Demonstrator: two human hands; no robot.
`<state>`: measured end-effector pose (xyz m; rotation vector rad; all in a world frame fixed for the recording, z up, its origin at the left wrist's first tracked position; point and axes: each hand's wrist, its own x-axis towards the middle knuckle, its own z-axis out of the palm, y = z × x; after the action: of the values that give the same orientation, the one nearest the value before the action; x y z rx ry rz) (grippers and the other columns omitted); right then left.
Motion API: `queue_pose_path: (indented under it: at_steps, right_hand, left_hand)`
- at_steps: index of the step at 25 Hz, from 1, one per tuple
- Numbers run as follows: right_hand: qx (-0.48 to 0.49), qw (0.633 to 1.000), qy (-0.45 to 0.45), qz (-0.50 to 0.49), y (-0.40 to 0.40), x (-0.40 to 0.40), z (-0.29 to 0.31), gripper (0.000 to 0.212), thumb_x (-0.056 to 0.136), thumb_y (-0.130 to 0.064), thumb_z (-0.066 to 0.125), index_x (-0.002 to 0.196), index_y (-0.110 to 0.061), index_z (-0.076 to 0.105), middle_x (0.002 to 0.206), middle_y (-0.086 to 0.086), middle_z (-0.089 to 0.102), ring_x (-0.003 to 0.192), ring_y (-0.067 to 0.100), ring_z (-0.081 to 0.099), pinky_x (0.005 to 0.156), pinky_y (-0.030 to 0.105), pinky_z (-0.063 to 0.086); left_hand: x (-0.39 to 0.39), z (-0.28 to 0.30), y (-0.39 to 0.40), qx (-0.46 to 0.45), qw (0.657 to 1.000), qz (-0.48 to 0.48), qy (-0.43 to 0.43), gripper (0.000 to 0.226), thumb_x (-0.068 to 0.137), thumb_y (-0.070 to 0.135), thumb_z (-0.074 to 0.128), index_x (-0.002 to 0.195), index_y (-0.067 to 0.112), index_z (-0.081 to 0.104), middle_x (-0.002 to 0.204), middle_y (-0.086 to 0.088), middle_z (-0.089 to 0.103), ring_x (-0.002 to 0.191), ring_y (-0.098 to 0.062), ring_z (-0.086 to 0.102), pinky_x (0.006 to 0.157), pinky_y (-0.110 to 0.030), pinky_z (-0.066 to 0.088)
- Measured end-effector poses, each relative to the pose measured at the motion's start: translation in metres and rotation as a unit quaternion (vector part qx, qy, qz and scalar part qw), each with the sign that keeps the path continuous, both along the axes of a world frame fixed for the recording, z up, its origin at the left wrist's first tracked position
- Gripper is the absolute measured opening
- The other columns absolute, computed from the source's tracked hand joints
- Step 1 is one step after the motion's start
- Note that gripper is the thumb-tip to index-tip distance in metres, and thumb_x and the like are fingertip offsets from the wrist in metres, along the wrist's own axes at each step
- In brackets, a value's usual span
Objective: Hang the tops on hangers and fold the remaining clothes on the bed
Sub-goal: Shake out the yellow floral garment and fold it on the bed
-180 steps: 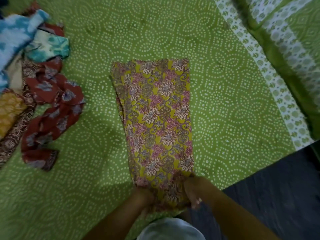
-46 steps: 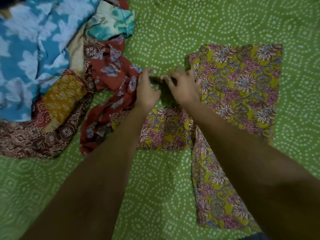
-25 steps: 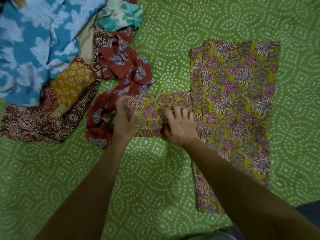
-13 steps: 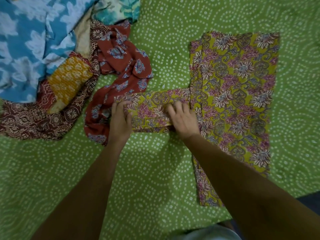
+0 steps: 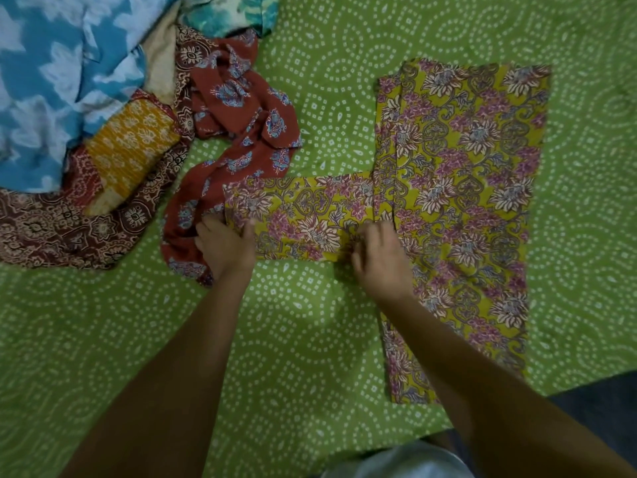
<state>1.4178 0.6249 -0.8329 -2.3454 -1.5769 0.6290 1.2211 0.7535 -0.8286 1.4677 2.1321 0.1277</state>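
The yellow floral top (image 5: 462,188) lies flat on the green bed (image 5: 310,339), its sleeve (image 5: 303,219) stretched leftward. The left hand (image 5: 224,246) pinches the sleeve's end; the right hand (image 5: 379,257), its grip curled, pinches the sleeve's base. A red garment (image 5: 241,132) lies just left of the sleeve.

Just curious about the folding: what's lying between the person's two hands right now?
In the head view, the yellow floral garment's sleeve spans the gap between the left hand and the right hand, lying flat on the green bedsheet.

One head-worn camera looks steeply down from close above onto the bed (image 5: 310,339) and both forearms.
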Motion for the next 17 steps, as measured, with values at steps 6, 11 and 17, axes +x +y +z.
queue_pose_path:
  at_steps: [6,11,17]
  right_hand:
    - [-0.155,0.963,0.219,-0.009,0.045,-0.012,-0.005,0.031,0.095,-0.036,0.052,0.121,-0.022,0.043,0.122,0.004,0.048,0.102,0.018,0.054,0.092,0.039,0.048]
    - [-0.067,0.831,0.526,-0.17,0.066,-0.026,0.032,0.027,0.093,-0.039,0.057,0.113,-0.022,0.065,0.104,0.001,0.064,0.087,0.017,0.062,0.081,0.034,0.051]
    - [0.085,0.546,0.729,-0.405,-0.028,0.124,0.072,0.055,0.08,-0.067,0.043,0.108,-0.022,0.058,0.092,-0.004,0.068,0.083,0.018,0.068,0.072,0.035,0.055]
  left_hand:
    - [0.016,0.004,0.005,-0.046,0.997,0.01,-0.062,0.059,0.088,0.043,0.064,0.126,0.0,0.053,0.125,-0.019,0.059,0.117,-0.035,0.054,0.091,-0.037,0.043]
    - [0.033,0.028,0.003,0.089,0.989,-0.016,-0.12,0.034,0.087,0.021,0.066,0.114,0.003,0.056,0.109,-0.01,0.063,0.096,-0.023,0.059,0.08,-0.025,0.042]
    - [0.18,0.065,-0.096,-0.072,0.828,-0.449,-0.328,0.03,0.088,0.043,0.061,0.113,0.026,0.06,0.099,0.013,0.067,0.076,0.01,0.057,0.069,-0.019,0.049]
